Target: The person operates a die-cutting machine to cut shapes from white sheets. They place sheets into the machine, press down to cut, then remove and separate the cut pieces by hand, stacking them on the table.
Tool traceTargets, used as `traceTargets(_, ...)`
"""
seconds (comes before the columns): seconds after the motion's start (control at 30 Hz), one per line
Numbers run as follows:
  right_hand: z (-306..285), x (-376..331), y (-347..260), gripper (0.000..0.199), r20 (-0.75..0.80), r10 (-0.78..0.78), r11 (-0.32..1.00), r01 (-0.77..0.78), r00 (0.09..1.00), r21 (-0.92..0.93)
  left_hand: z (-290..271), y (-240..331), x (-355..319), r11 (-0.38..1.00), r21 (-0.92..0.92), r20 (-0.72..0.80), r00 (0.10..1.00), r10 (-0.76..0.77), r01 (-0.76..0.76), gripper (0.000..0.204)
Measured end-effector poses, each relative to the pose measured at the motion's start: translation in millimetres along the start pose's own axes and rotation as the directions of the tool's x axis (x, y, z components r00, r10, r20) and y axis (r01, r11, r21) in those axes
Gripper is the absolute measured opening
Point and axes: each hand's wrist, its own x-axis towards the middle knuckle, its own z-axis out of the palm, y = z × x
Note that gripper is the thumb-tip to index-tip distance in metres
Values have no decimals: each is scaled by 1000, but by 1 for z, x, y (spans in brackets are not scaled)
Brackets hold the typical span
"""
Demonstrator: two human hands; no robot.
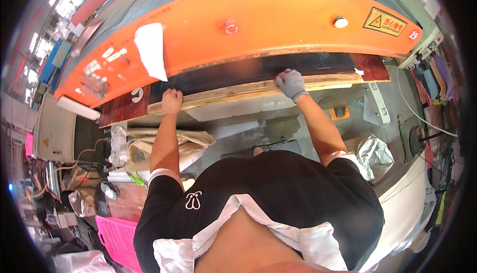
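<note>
Both arms reach forward to a long wooden board (233, 93) with a pale, layered front edge. A black sheet (223, 77) lies along its top, running in under the orange beam of a large machine (198, 30). My left hand (172, 102) is bare and closed over the board's front edge, toward its left end. Farther right, my right hand (292, 84) wears a grey glove, its fingers curled on the same edge and the black sheet. The undersides of both grips are hidden.
Dark red panels (126, 105) flank the board. A white paper (150, 49) hangs on the beam, which carries a red button (230, 26) and a pale button (340, 22). Brown sacking (169, 141) lies below left, a pink basket (117, 240) behind it. A clear plastic bag (375, 158) is at right.
</note>
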Motion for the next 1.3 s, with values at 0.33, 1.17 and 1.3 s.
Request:
traceTargets(0.33,26,-82,-10,21,-143,59,997,-65,988,-38,-7,31,-77,994,48,227,968,-106,98,24)
traceTargets(1.17,100,15,-66,77,-5,121,981,-119,993,155,30,138,-87,960,-245,419,879,229,-133,59)
traceTargets(1.3,82,11,-43,69,103,413,504,-321,905,802,31,135,-98,950,-263,343,904,254,-167,60)
